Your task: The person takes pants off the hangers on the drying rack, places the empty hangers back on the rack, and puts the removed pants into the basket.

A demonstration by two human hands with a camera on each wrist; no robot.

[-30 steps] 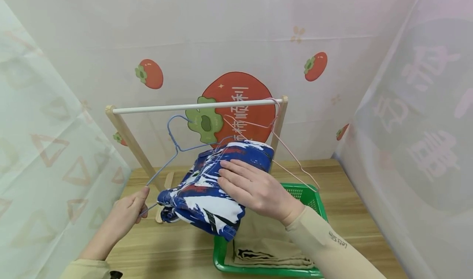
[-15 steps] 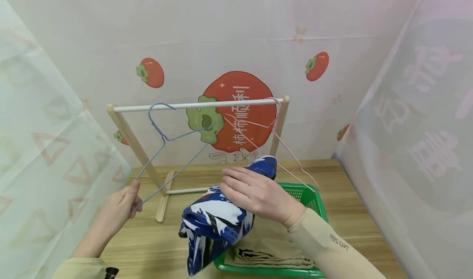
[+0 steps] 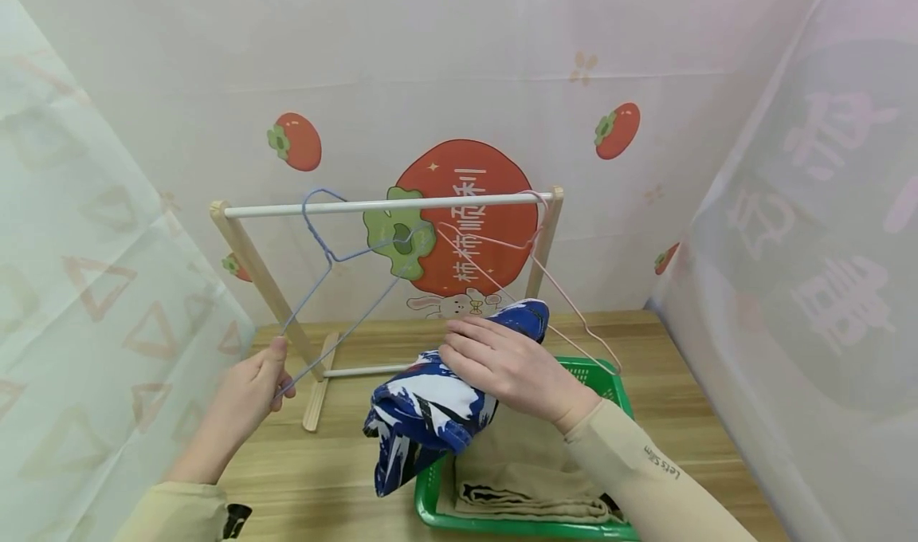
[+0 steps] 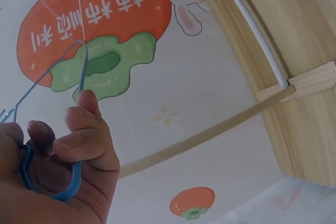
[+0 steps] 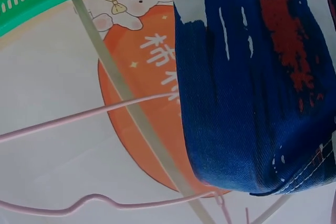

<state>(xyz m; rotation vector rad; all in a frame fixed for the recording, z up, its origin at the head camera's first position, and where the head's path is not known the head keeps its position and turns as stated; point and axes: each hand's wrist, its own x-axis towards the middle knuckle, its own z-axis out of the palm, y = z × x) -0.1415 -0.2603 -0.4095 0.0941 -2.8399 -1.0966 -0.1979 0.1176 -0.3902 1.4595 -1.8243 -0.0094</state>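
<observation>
In the head view my left hand holds one end of a blue wire hanger, fingers curled round it. The left wrist view shows this grip close up, with the hanger running out beyond the fingertips. The hanger's hook overlaps the white rail in the head view; whether they touch I cannot tell. My right hand grips a folded blue, white and red patterned garment, its thumb hidden. Part of the cloth hangs down at the left. Close up in the right wrist view, the garment looks like denim. Hanger and garment are apart.
A wooden rack with a white rail stands behind. From its right end hangs a pink wire hanger. Below my right arm, a green basket holds folded beige cloth. Printed sheets surround the wooden table.
The blue hanger has come out of the garment and risen, then shifted slightly right. The garment has sunk and folded over, with its left part hanging. My right hand has moved slightly right.
</observation>
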